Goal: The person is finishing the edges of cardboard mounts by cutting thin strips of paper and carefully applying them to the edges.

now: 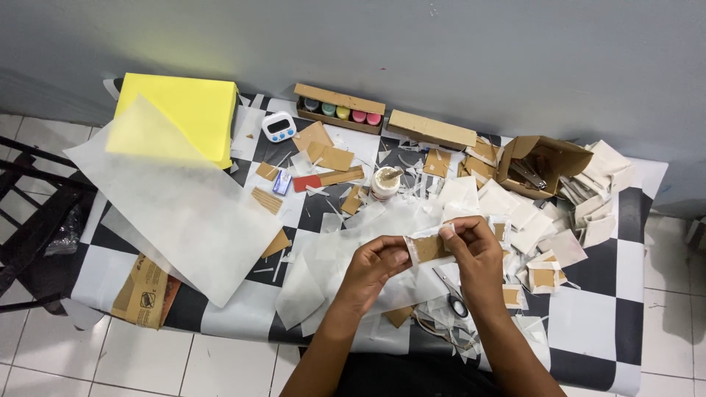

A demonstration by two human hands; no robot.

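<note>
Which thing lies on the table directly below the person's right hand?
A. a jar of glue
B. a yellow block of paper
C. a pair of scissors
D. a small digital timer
C: the scissors lie on the checked table under the right hand, which, with the left hand, holds a small brown card piece wrapped in white paper.

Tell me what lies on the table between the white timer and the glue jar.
In the head view, between the white timer and the glue jar lie brown cardboard pieces and scraps of white paper.
</note>
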